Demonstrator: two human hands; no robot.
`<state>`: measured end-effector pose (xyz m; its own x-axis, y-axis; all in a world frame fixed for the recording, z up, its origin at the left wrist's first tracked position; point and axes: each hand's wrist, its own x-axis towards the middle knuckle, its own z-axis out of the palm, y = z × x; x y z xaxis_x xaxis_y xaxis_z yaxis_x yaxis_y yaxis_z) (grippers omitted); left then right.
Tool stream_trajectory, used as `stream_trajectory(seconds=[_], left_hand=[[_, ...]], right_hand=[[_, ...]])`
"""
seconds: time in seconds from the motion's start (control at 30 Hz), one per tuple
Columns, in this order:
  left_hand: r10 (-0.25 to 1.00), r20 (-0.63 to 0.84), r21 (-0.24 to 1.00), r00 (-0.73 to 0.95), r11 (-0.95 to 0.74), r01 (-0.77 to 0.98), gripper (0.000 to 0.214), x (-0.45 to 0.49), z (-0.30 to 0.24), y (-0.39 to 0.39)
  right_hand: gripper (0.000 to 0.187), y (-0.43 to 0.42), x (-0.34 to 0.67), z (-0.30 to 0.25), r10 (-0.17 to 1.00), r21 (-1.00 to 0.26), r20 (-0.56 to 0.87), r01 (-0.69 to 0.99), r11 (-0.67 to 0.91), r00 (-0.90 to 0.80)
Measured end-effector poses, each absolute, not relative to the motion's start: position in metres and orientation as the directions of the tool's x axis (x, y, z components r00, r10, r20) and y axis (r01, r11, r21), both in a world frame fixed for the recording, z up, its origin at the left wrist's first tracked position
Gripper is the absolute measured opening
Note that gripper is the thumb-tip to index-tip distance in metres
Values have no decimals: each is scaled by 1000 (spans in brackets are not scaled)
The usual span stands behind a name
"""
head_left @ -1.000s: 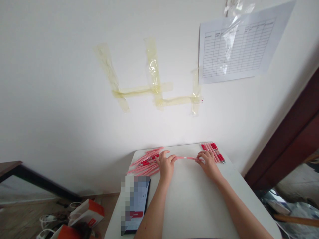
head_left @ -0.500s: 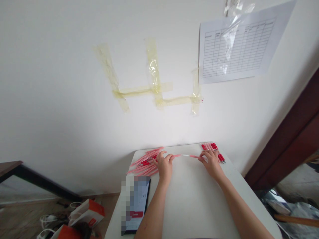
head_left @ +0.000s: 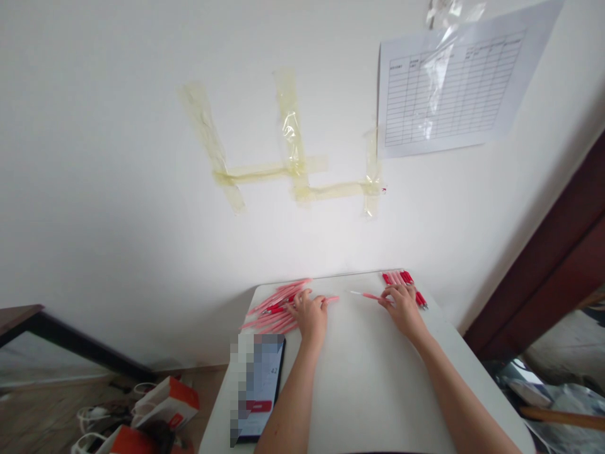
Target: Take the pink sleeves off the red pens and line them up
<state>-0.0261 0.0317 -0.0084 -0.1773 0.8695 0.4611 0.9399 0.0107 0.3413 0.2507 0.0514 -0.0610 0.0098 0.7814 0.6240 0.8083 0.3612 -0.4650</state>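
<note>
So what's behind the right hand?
Behind the right hand are red and pink pens on the white table. Some ends poke out above it and to its right. The hand covers other parts, so I can't count them all.

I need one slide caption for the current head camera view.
At a white table, the left hand pinches a pink pen piece, the right hand a white-tipped pink piece, the two apart.

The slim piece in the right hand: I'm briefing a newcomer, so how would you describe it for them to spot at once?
Find the white table and, over its far part, the right hand. It pinches a slim pink piece pointing toward the left hand. A thin white end sets it apart from the plain pink piece in the left hand.
</note>
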Motion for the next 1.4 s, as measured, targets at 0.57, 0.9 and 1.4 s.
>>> stream_trajectory(seconds=[0.57, 0.9, 1.4], left_hand=[[917, 351, 312, -189, 76, 947, 15, -26, -5, 31], [915, 358, 324, -187, 66, 944, 20, -25, -6, 32], [900, 394, 334, -187, 49, 941, 27, -21, -4, 31]], right_hand=[[37, 53, 253, -65, 793, -449, 610, 825, 342, 3], [38, 53, 252, -64, 785, -444, 619, 821, 358, -7], [33, 52, 251, -64, 768, -422, 641, 833, 358, -5]])
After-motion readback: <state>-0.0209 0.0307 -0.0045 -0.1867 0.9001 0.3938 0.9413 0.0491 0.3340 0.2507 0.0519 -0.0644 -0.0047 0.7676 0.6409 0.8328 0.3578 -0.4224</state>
